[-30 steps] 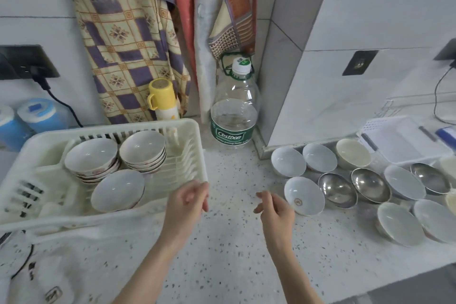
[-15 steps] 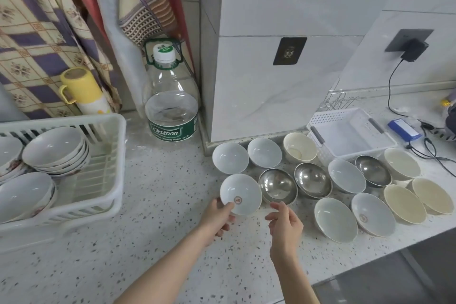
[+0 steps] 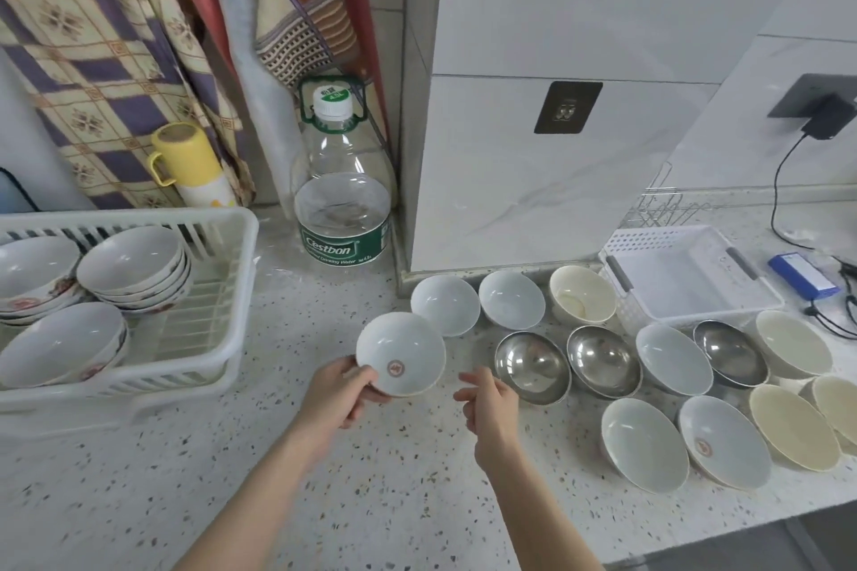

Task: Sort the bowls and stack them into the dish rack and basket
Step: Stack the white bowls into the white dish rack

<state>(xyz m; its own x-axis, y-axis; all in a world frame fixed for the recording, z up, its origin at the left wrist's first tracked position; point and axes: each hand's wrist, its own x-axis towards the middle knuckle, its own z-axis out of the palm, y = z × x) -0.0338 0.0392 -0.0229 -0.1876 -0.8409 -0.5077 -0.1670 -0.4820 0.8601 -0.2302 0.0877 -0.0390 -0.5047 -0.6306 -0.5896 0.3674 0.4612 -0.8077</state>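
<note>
Presently, left hand grips a white bowl by its rim, frame centre, tilted above the table. Right hand hangs loosely curled, holding nothing.

Bare counter across 6 to 8 o'clock, open for passage. Clear lane between dish rack at 9 o'clock and water bottle at 12. Blocked from 1 to 4 o'clock by close-set loose bowls; white basket behind them, against tiled wall.
</note>
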